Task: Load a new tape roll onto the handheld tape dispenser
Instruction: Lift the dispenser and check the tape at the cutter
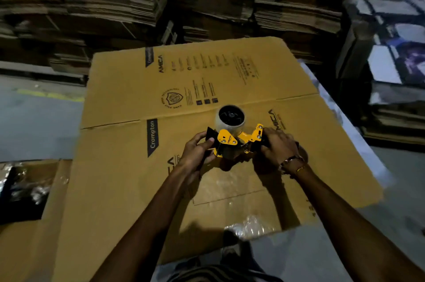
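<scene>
A yellow and black handheld tape dispenser [232, 140] is held over a flattened cardboard box [128, 88]. A clear tape roll [230, 122] sits on the dispenser's black hub at its far end. My left hand [197, 155] grips the dispenser's front end, thumb on the black flap. My right hand [276, 150] grips the handle side at the right. The handle itself is hidden under my right hand.
Stacks of flattened cartons [138, 5] rise behind the box. Crumpled clear plastic [250, 226] lies on the box's near edge. An open carton with shiny wrap [25, 187] is at the left. Printed boxes [391, 40] are piled at the right. Grey floor [34, 120] surrounds the cardboard.
</scene>
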A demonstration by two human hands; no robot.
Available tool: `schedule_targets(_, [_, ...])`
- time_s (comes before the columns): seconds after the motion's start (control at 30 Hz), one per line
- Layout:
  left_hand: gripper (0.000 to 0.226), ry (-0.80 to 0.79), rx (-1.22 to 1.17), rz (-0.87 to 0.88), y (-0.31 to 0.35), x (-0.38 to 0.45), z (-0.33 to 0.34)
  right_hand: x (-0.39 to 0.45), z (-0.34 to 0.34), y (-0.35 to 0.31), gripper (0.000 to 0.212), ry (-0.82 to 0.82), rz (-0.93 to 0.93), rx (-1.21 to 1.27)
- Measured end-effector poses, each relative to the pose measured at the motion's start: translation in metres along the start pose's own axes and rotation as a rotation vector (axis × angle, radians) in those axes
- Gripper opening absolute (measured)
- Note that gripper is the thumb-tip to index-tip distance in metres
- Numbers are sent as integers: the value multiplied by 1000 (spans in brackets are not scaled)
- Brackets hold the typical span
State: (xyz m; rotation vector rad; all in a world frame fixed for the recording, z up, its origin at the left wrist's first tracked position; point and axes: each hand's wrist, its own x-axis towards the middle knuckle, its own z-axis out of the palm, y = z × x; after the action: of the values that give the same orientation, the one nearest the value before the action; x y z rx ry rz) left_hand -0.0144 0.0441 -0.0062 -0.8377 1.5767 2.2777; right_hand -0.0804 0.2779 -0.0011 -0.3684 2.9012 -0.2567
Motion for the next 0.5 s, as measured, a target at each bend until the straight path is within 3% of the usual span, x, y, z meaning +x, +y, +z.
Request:
schedule_targets(0.23, [33, 167, -148, -8, -7, 10, 19, 61, 3, 16, 46, -31, -170, -41])
schedule_targets(0.5, [40, 299, -63, 73, -10, 27, 45, 97, 20, 23, 35, -15, -246, 3])
